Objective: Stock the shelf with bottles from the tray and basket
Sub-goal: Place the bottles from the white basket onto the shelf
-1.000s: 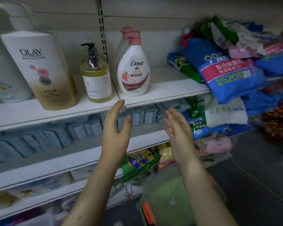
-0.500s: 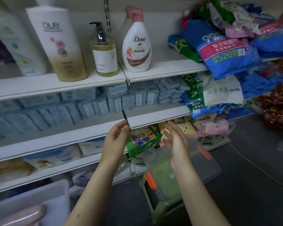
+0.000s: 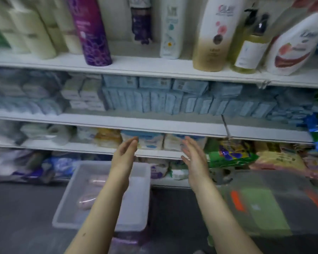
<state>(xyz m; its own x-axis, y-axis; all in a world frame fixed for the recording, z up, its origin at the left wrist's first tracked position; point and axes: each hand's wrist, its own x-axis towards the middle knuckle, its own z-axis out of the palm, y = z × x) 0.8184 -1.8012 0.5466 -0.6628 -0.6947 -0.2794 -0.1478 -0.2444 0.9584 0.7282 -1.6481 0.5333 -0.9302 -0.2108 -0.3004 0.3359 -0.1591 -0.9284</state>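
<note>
Hovering over tray: left hand, right hand, both empty, fingers straight, palms facing. Pink bottles lie flat in tray on floor; basket at right, blurred. Risk: smooth bottle slipping during lift; crowded top shelf, neighbours toppling on placement.

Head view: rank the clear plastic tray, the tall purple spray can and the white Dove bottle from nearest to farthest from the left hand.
1. Clear plastic tray: on the floor, directly below the left hand.
2. Tall purple spray can: top shelf, up and left.
3. White Dove bottle: top shelf, far right.
</note>
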